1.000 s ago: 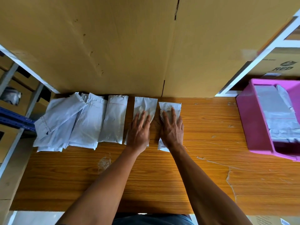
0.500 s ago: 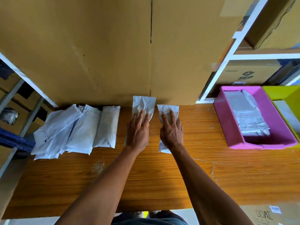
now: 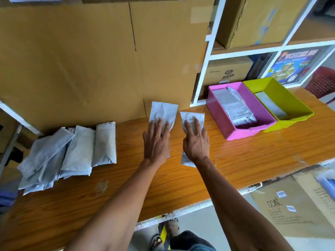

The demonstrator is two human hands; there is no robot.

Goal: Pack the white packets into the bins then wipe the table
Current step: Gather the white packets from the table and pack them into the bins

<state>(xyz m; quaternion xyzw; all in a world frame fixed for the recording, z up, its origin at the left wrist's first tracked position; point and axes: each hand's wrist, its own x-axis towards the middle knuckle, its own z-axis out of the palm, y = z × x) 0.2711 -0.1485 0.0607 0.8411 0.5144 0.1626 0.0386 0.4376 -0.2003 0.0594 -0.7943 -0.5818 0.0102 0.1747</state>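
Both arms reach forward over the wooden table (image 3: 244,156), bare to past the elbow, forearms running roughly parallel and converging slightly toward the wrists. The left hand (image 3: 156,140) lies palm down with its fingers straight and a little spread, pressing flat on a white packet (image 3: 164,111) whose far end rises against the big cardboard sheet (image 3: 90,60) standing at the back of the table. The right hand (image 3: 195,140) does the same just beside it, palm down and fingers extended, resting on a second, smaller white packet (image 3: 192,116) whose near corner pokes out below the wrist. Neither hand curls around anything; both simply press down with flat fingers. The 2 packets lie side by side with a narrow strip of wood between them. To the left, well apart from the hands, a loose heap of more white packets (image 3: 72,153) overlaps near the table's back edge. To the right sit 2 bins touching each other: a pink bin (image 3: 217,113) already holding several packets, and beyond it a lime-green bin (image 3: 282,93) with at least 1 inside. White shelving (image 3: 213,51) behind the bins carries cardboard boxes.
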